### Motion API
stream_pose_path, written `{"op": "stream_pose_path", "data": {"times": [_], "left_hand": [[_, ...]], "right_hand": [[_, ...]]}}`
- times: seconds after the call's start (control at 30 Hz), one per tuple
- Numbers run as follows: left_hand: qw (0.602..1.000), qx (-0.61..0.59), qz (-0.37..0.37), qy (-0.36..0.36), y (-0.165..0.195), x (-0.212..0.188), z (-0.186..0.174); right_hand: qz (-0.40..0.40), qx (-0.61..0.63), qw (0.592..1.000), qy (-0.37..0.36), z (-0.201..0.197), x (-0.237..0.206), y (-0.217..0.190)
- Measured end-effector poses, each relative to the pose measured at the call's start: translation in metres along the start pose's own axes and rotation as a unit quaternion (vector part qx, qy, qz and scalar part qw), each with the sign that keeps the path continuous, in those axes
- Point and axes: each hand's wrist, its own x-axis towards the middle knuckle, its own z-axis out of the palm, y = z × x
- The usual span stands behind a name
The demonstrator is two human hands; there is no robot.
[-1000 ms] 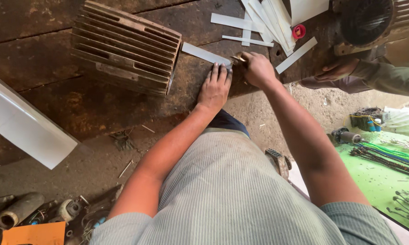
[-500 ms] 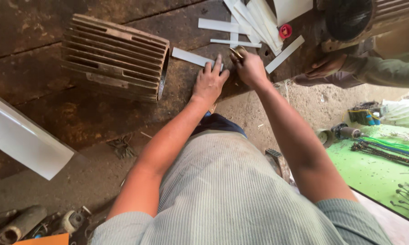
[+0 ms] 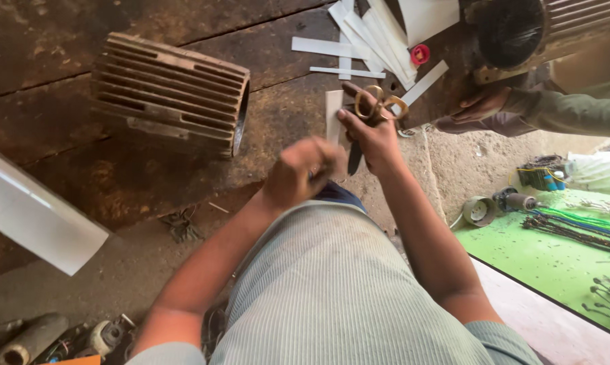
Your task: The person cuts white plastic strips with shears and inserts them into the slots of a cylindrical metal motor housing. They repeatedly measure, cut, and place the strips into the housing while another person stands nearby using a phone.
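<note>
The right hand (image 3: 372, 135) gripped scissors (image 3: 372, 111) and a white strip (image 3: 333, 115) above the surface (image 3: 149, 182). The left hand (image 3: 301, 172) was blurred, fingers curled, apparently empty. The blades pointed toward it, so a cut seemed possible. The motor housing (image 3: 166, 94) lay left.

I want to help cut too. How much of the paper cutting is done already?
Done: a pile of cut white strips lies on the wooden bench. In hand: the right hand holds scissors against another white strip; the left hand is blurred beside it. Left: the large white sheet looks uncut.
</note>
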Motion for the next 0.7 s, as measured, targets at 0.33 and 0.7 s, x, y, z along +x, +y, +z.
{"op": "stream_pose_path", "data": {"times": [0.33,0.7], "left_hand": [[0.986,0.069,-0.142,0.048,-0.011,0.029,-0.019],[0.811,0.556,0.056,-0.170,-0.146,0.046,0.067]], "right_hand": [[-0.125,-0.064,0.990,0.013,0.014,-0.028,0.006],[0.044,-0.228,0.962,0.140,-0.011,0.030,0.058]]}}
